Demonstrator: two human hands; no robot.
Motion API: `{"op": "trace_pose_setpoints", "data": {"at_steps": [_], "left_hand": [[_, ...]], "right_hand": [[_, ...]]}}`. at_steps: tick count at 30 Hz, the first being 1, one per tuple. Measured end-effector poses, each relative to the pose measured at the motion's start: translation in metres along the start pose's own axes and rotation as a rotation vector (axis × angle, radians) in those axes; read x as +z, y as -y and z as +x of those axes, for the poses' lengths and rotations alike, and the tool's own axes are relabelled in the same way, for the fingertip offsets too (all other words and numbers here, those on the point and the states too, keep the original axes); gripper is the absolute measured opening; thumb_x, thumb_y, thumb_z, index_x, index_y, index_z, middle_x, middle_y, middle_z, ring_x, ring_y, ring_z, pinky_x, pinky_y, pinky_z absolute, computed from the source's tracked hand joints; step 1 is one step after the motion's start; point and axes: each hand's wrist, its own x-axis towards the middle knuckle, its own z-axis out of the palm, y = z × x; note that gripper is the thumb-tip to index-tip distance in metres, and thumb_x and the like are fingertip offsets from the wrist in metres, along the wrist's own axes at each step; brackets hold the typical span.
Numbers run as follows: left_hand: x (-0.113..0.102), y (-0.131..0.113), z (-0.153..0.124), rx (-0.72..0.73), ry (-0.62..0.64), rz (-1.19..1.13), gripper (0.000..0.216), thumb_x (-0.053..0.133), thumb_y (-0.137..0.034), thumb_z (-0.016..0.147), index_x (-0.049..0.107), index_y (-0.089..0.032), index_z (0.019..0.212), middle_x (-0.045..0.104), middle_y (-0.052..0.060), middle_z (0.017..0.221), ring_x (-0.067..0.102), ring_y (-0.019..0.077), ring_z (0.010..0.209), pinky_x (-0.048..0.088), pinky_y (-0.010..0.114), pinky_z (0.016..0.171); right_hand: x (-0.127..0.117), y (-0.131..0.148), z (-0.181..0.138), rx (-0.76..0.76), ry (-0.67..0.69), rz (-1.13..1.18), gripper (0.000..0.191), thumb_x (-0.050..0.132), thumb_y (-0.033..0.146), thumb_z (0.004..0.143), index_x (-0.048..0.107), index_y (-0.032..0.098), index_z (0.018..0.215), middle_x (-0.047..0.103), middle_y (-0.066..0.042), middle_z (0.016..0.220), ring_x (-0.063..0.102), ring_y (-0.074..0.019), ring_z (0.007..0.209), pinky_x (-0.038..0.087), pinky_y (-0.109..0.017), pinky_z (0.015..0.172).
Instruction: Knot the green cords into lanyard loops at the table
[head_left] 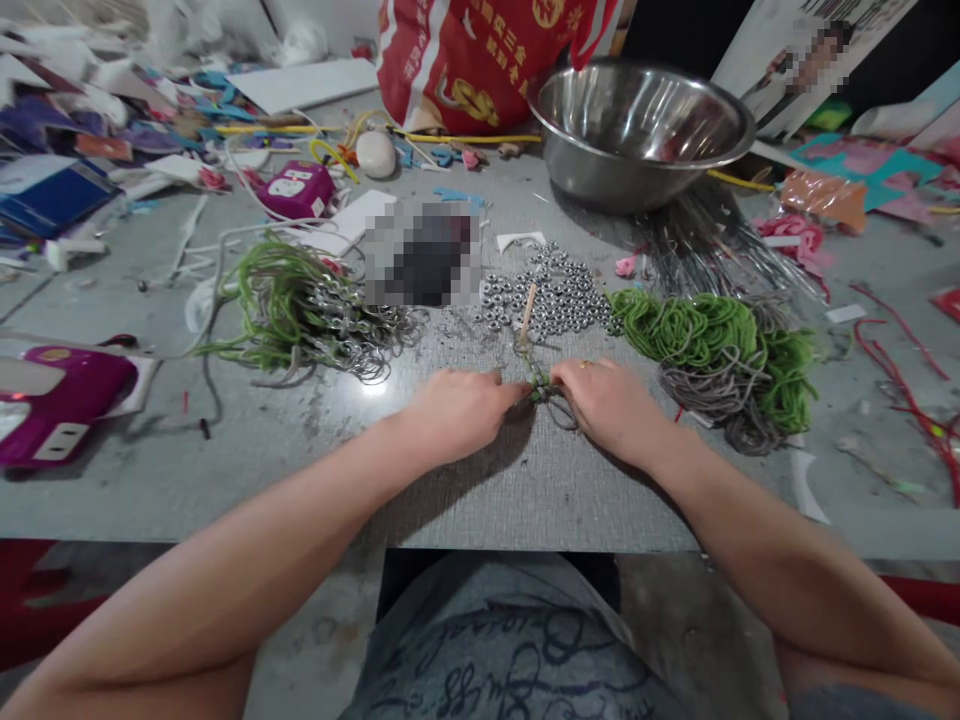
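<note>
Both of my hands meet near the middle of the table at a small green and grey braided cord (538,386). My left hand (469,408) pinches it from the left, fingertips pressed together. From the right, my right hand (604,405), with a ring on one finger, has its fingers closed on the cord too. A grey loop hangs below the braid. The cord's far end runs up to a small wooden stick (529,308) on the table. Just beyond lies a spread of silver beads (559,290).
Left of my hands lies a bundle of green and grey cords with metal pieces (322,310). Loose green and grey cords (720,350) are heaped on the right. A steel bowl (637,190), a red bag (480,60), purple power strips (67,400) and scraps surround them.
</note>
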Motion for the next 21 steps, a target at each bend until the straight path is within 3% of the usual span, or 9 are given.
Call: {"op": "trace_pose_setpoints", "data": {"at_steps": [5, 10, 13, 16, 21], "left_hand": [[-0.002, 0.003, -0.001, -0.036, 0.003, 0.040, 0.048, 0.037, -0.018, 0.083, 0.052, -0.037, 0.125, 0.066, 0.006, 0.074, 0.064, 0.0249, 0.069, 0.038, 0.030, 0.051], [-0.004, 0.002, -0.001, -0.066, -0.017, -0.008, 0.043, 0.037, -0.022, 0.084, 0.054, -0.032, 0.122, 0.070, 0.005, 0.085, 0.066, 0.0260, 0.075, 0.043, 0.032, 0.057], [-0.001, -0.001, 0.001, -0.125, -0.071, -0.078, 0.037, 0.036, -0.037, 0.088, 0.057, -0.020, 0.113, 0.070, 0.009, 0.082, 0.066, 0.0271, 0.073, 0.046, 0.035, 0.060], [0.004, -0.007, 0.005, -0.173, -0.103, -0.112, 0.047, 0.034, -0.052, 0.088, 0.056, -0.015, 0.106, 0.068, 0.010, 0.073, 0.066, 0.0265, 0.069, 0.046, 0.034, 0.059], [0.009, -0.008, 0.008, -0.158, -0.098, -0.100, 0.042, 0.042, -0.052, 0.085, 0.054, -0.016, 0.102, 0.068, 0.008, 0.071, 0.066, 0.0268, 0.067, 0.045, 0.032, 0.057]], "right_hand": [[-0.001, -0.004, -0.003, -0.037, 0.005, -0.034, 0.021, 0.039, 0.007, 0.086, 0.059, 0.014, 0.085, 0.062, -0.007, 0.077, 0.051, -0.0171, 0.066, 0.031, -0.029, 0.064], [-0.004, -0.005, -0.003, -0.003, 0.023, -0.032, 0.022, 0.040, 0.012, 0.084, 0.061, 0.014, 0.081, 0.062, -0.007, 0.080, 0.051, -0.0176, 0.068, 0.030, -0.031, 0.067], [-0.003, -0.004, -0.002, 0.030, -0.029, 0.015, 0.024, 0.039, 0.020, 0.086, 0.061, 0.014, 0.079, 0.062, -0.007, 0.082, 0.051, -0.0171, 0.069, 0.029, -0.032, 0.067], [-0.001, -0.003, -0.002, 0.032, -0.082, 0.075, 0.031, 0.041, 0.034, 0.090, 0.062, 0.013, 0.079, 0.061, -0.008, 0.080, 0.051, -0.0175, 0.070, 0.030, -0.031, 0.066], [-0.002, -0.003, -0.002, -0.085, -0.238, 0.181, 0.030, 0.045, 0.033, 0.090, 0.064, 0.015, 0.075, 0.061, -0.007, 0.078, 0.050, -0.0174, 0.073, 0.031, -0.030, 0.067]]}}
